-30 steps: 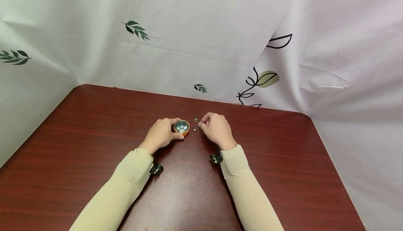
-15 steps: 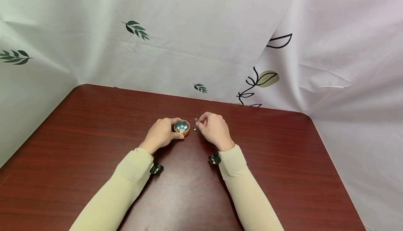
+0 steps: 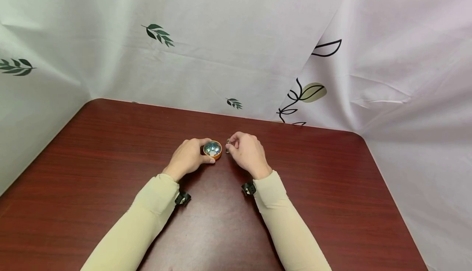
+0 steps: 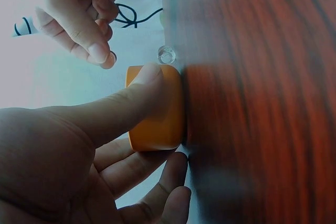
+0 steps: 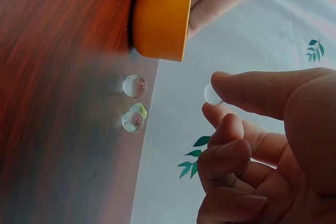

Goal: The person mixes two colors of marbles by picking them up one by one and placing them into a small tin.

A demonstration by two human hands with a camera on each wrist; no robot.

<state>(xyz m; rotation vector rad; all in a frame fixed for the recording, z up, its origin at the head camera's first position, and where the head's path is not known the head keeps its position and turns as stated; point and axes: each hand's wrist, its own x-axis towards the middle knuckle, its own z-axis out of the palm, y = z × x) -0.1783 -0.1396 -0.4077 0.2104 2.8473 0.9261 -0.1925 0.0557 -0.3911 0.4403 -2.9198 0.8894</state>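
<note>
My left hand (image 3: pixel 188 157) grips the side of a small orange bowl (image 4: pixel 160 111) standing on the table. Glassy round pieces show inside it in the head view. Between thumb and index finger, my right hand (image 3: pixel 249 152) pinches a clear glass marble (image 5: pixel 212 95), raised off the table just right of the bowl. Beneath that hand lie more marbles: the right wrist view shows one clear marble (image 5: pixel 135 86) nearest the bowl, another clear marble (image 5: pixel 133 122), and a third with a yellow-green tint (image 5: pixel 140 109) partly hidden behind it.
The reddish-brown wooden table (image 3: pixel 317 181) spreads out around both hands. A white cloth (image 3: pixel 206 37) with leaf prints hangs behind its back edge and along the sides. A dark wrist-worn device (image 3: pixel 182 198) sits on each cuff.
My right hand has moved a little left toward the bowl, now partly covering the loose marbles in the head view. The left hand and bowl have stayed in place.
</note>
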